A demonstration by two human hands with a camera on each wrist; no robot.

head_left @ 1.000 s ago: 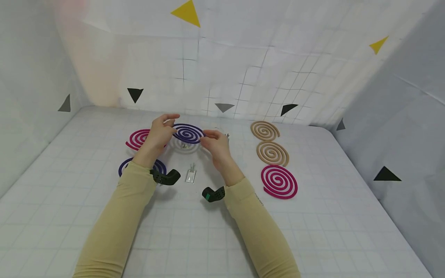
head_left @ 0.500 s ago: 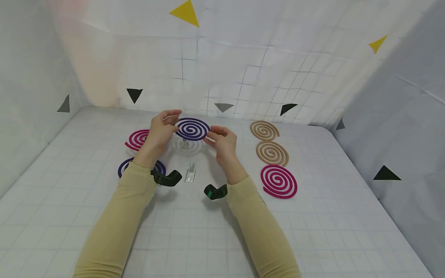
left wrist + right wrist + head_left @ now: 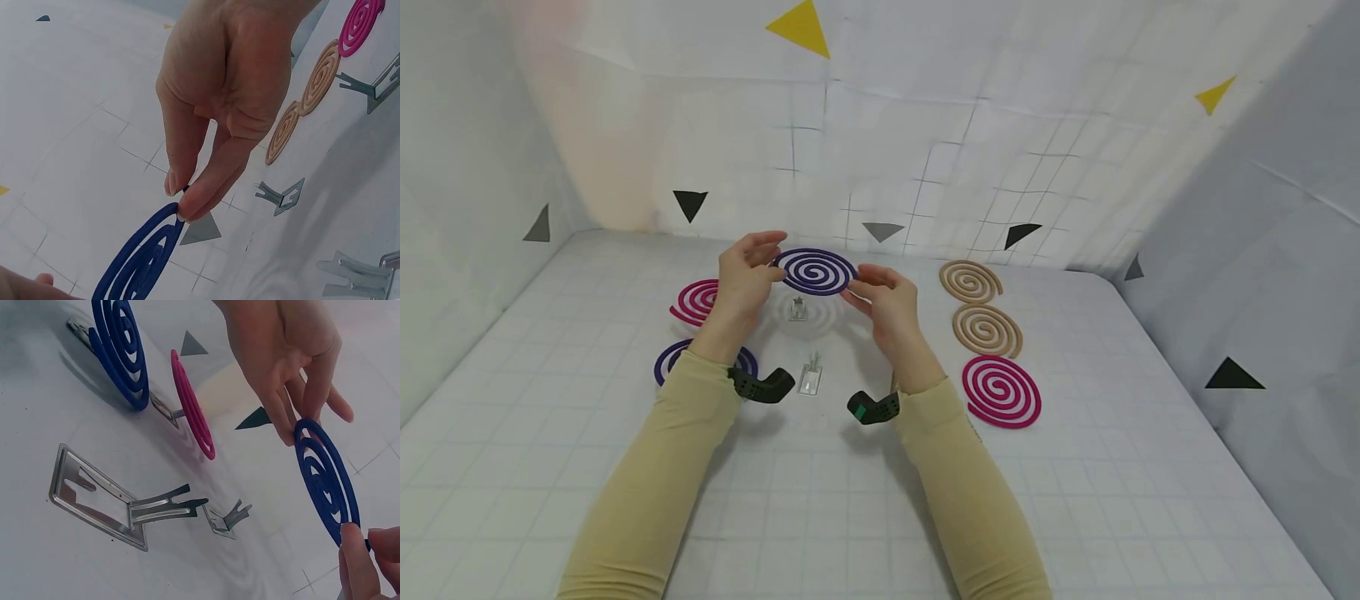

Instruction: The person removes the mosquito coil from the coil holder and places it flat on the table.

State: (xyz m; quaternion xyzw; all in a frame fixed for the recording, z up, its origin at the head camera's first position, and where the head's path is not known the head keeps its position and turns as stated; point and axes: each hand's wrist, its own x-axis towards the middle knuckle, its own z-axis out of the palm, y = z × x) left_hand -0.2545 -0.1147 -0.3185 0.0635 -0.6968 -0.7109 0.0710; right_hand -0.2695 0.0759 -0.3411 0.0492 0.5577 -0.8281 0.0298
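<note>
Blue coil held in the air, rim pinched from both sides

Scene is enclosed by a pale backdrop; below it, a white table is marked with faint grid lines. Both forearms are covered by yellow sleeves and extended over the table.

Left hand: coil rim is gripped between thumb and fingers. Right hand: opposite rim is gripped the same way. Coil is suspended between the two hands, clear of the table, above the far stand as seen from the head.

Right side: a pink coil and two tan coils are laid out in a row, pink nearest the person. Left side: a second blue coil and a second pink coil are partly hidden by the left arm in the head view; both are shown with stands by the right wrist view.

Near stand is left bare between the forearms, prongs raised. Black wrist devices are worn at both cuffs. Backdrop is dotted with yellow triangles and smaller dark ones
</note>
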